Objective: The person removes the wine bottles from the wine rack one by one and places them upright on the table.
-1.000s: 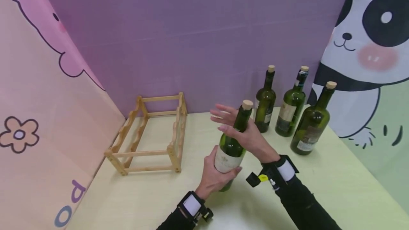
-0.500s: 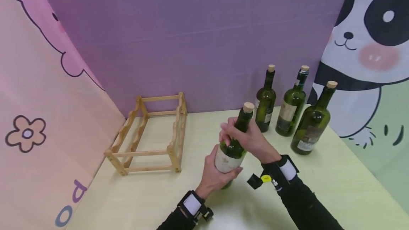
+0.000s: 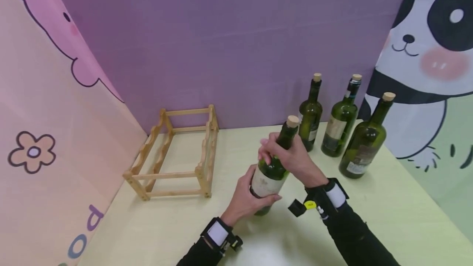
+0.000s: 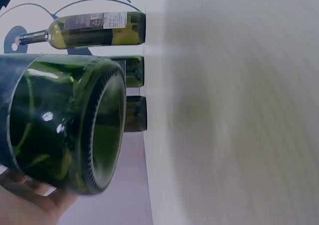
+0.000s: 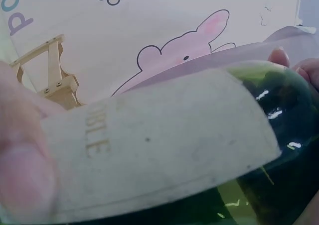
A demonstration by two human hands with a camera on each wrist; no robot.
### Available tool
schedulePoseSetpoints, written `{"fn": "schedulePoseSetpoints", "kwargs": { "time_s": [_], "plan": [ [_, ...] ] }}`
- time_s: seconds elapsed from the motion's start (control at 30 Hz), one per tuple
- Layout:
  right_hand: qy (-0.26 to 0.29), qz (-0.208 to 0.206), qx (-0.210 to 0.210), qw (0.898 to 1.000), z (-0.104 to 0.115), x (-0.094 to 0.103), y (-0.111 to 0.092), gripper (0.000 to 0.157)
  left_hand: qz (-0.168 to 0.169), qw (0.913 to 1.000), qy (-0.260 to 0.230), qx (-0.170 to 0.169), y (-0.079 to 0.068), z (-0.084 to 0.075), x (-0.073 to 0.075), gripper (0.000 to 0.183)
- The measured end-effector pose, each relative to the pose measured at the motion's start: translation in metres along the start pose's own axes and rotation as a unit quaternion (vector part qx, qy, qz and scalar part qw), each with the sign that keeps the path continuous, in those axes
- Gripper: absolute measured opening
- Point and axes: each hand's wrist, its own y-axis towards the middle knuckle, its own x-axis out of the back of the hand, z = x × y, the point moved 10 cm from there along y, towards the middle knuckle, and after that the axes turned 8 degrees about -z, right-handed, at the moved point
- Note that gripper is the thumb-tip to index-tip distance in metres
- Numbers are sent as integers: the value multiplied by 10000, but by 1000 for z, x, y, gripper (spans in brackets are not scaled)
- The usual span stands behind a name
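Observation:
A green wine bottle (image 3: 266, 184) with a pale label and a cork (image 3: 293, 121) is tilted between my two hands. My left hand (image 3: 244, 200) grips its lower body, thumb across the front below the label. Around the neck and shoulder curl the fingers of my right hand (image 3: 293, 157). In the left wrist view the bottle's ridged base (image 4: 107, 125) shows, apart from the tabletop (image 4: 234, 110). The label (image 5: 164, 140) fills much of the right wrist view, with the left thumb (image 5: 25, 180) blurred at its edge.
Three corked green bottles stand at the back right: one by the purple backdrop (image 3: 310, 114), a middle one (image 3: 338, 126), and a nearer one (image 3: 363, 147). A wooden bottle rack (image 3: 166, 175) stands on the left of the table (image 3: 148, 233). Printed cloth walls rise on both sides.
My right hand's fingers, spread beside the neck a second ago, have curled round it. The left hand keeps its grip on the bottle. The head view has shifted slightly.

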Motion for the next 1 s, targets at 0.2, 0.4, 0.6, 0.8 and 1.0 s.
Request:
{"fn": "schedulePoseSetpoints", "kwargs": {
  "time_s": [0.2, 0.4, 0.6, 0.8, 1.0],
  "plan": [
    [-177, -129, -56, 9997, 0, 8, 0, 38, 32, 9991, 427, -17, 1, -3, 7, 91],
    [-156, -118, -15, 9998, 2, 13, 0, 37, -147, 9944, 1034, -146, 1, -11, 21, 103],
    [-139, -171, 81, 9997, 3, 22, -1, 37, -443, 9807, 1749, -749, 3, -36, 48, 105],
    [-269, -359, -78, 9990, -3, 39, -1, 37, -1126, 9620, 2111, -1317, 7, -59, 86, 97],
    [-213, -434, 80, 9988, 1, 52, 1, 36, -1470, 9419, 2576, -1576, 9, -71, 117, 89]
  ]
}}
